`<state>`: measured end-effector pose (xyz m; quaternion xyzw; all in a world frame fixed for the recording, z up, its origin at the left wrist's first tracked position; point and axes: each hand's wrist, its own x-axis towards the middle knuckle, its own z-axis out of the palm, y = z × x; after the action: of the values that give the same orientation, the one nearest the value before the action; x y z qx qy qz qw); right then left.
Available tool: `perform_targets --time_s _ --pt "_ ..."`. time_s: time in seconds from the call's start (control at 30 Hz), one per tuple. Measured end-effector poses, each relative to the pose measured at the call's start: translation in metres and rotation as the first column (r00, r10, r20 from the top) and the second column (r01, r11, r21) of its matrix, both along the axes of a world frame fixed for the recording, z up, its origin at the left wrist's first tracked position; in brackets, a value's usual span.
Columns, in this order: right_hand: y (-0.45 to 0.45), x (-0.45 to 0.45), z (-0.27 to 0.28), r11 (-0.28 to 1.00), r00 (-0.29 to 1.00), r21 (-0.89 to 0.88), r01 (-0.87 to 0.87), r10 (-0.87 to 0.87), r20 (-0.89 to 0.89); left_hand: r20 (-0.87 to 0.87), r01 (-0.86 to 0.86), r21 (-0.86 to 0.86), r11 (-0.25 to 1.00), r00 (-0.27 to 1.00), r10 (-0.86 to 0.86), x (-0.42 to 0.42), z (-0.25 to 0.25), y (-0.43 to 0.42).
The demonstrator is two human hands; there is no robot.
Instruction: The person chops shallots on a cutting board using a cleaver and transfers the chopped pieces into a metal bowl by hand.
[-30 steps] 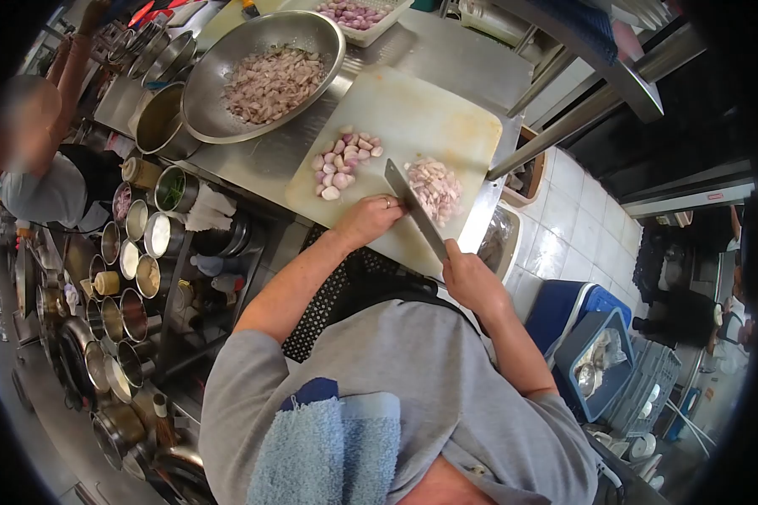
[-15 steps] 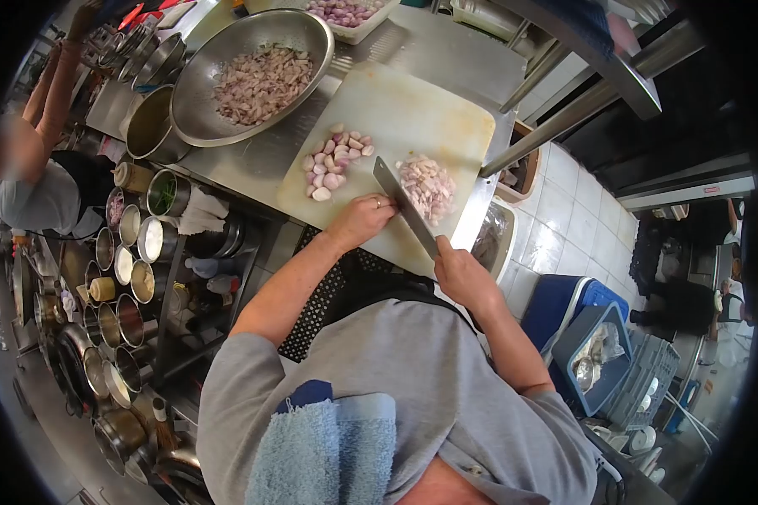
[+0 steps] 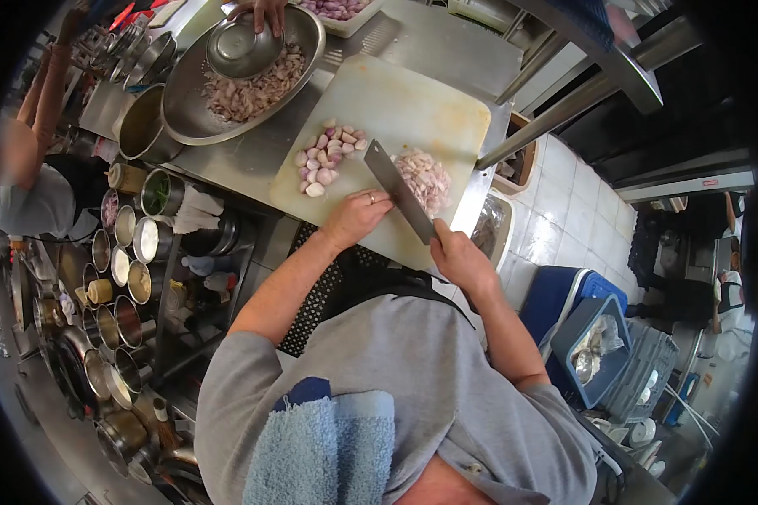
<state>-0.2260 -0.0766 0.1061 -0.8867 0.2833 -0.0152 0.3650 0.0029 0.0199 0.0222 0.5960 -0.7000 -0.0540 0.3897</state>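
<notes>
My right hand (image 3: 463, 259) grips the handle of a cleaver (image 3: 403, 195), its broad blade slanting up and to the left over the white cutting board (image 3: 421, 88). Close against the blade's left side is my left hand (image 3: 358, 219), fingers curled together with a ring on one; whatever they pinch is hidden. Chopped shallots (image 3: 425, 178) lie heaped to the right of the blade. Several peeled whole shallots (image 3: 327, 156) rest on the board's left part, beyond my left hand.
A big steel bowl (image 3: 177, 114) of cut shallots stands beyond the board's left side. Another person's hand (image 3: 265, 13) holds a small metal bowl (image 3: 242, 49) over it. A tub of shallots (image 3: 345, 15) sits behind. Pots (image 3: 156, 192) crowd the left; a table post (image 3: 564, 105) rises right.
Another person's hand has come in at the top with a small metal bowl, now over the cut shallots in the big bowl. My hands and the cleaver hold nearly the same position over the board.
</notes>
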Motion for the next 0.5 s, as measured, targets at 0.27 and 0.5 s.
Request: perform_targets --time_s 0.27,0.5 --pt "-0.015 -0.033 0.037 0.996 0.998 -0.076 -0.046 0.049 0.038 -0.355 -0.461 0.095 0.882 0.812 0.462 0.005 0.028 0.033" --pt "-0.047 -0.043 0.039 0.85 0.949 -0.424 -0.312 0.295 -0.108 -0.198 -0.18 0.124 0.976 0.959 0.202 -0.003 0.119 0.011"
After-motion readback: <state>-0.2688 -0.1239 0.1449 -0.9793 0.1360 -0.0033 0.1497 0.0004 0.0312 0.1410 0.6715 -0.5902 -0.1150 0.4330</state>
